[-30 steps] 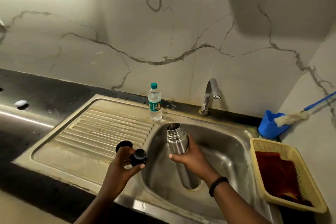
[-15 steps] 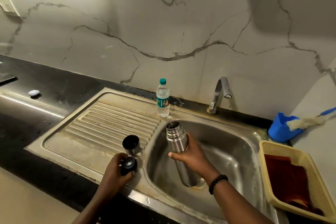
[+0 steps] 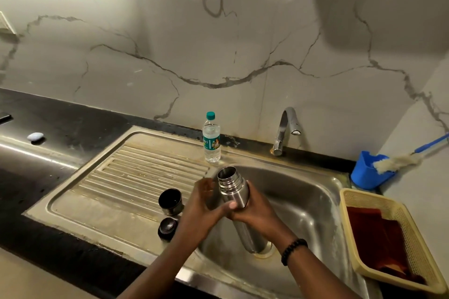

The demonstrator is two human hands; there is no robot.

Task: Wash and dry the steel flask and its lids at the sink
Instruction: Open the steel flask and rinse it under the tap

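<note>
1. While the steel flask [image 3: 233,190] stands upright and uncapped in the sink basin [image 3: 313,204], the right hand [image 3: 257,211] is wrapped around its upper body just below the threaded neck, the thumb pressed on the near side of the steel.
2. Its base sits at the drain [image 3: 266,249] at the bottom of the basin.
3. The left hand [image 3: 202,204] is at the flask's left side with fingers spread and loose; the palm faces the flask, and I cannot tell whether it actually touches the metal.
4. Two lids lie on the draining board [image 3: 136,175], just left of the left wrist: the cup lid [image 3: 170,201] stands mouth up, and the smaller stopper lid [image 3: 167,226] sits just in front of it, nearer the surface edge. Neither is held.
5. A clear water bottle [image 3: 211,139] with a green cap stands upright at the back rim of the sink, between the draining board and the tap [image 3: 284,128].
6. No water shows at the tap's spout.
7. On the right, a yellow plastic basket [image 3: 413,245] holds a dark red cloth [image 3: 379,235].
8. Behind it, a blue holder [image 3: 366,170] carries a bottle brush [image 3: 398,160] with a blue handle that leans toward the side wall.
9. A small pale object [image 3: 36,136] lies on the dark surface [image 3: 60,124] far to the left.
</note>
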